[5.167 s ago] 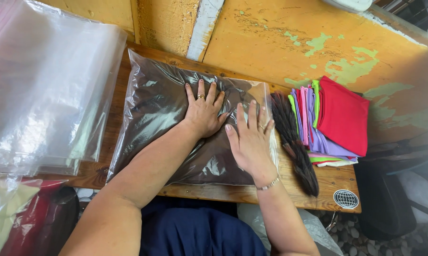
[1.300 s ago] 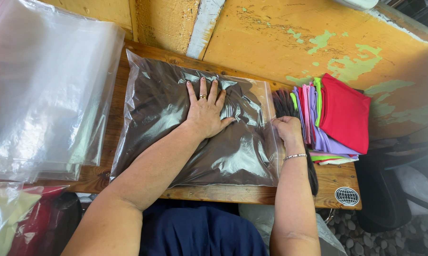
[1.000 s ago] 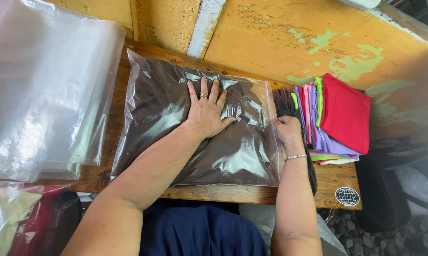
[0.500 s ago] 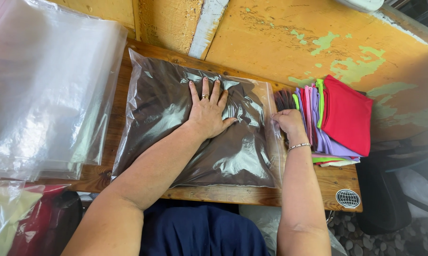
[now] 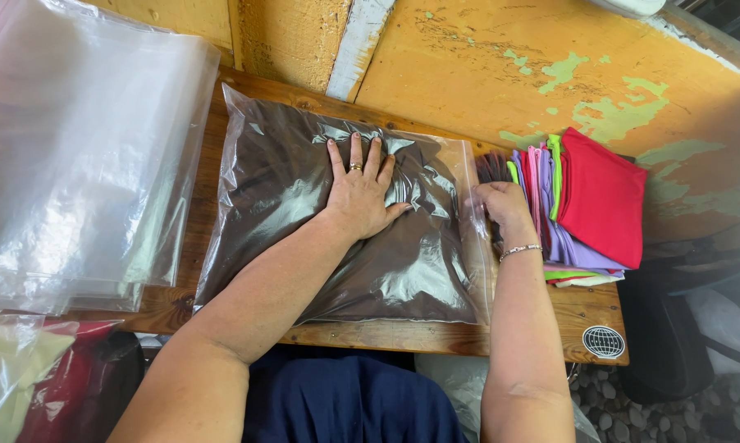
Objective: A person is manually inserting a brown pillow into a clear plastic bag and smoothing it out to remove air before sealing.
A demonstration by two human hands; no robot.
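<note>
Right now your left hand (image 5: 360,197) lies flat and open on the clear plastic bag (image 5: 296,172), with the fingers spread wide. A ring sits on one finger. The bag has a dark brown cloth (image 5: 403,271) folded inside it, and the cloth fills the bag almost from side to side. The bag lies flat in the middle of the wooden bench (image 5: 386,335), and its shiny top is full of little wrinkles where you press.

Your right hand (image 5: 501,205) is at the right edge of the bag, by the open end. The fingers curl down there, and they seem to pinch the bag's edge, but the view is too poor to be sure. A thin bracelet (image 5: 519,249) goes around that wrist.

Just beside your right hand is a pile of folded cloths (image 5: 600,197) on the right end of the bench. The top one is red, and under it you can see purple, pink, green and white edges. A dark piece peeks out between the pile and the bag.

On the left side sits a big stack of empty clear bags (image 5: 83,156), partly over the bench's left end. A round sticker (image 5: 604,341) is on the bench's front right corner. Behind the bench is a yellow wall (image 5: 485,49) with chipped paint.
</note>
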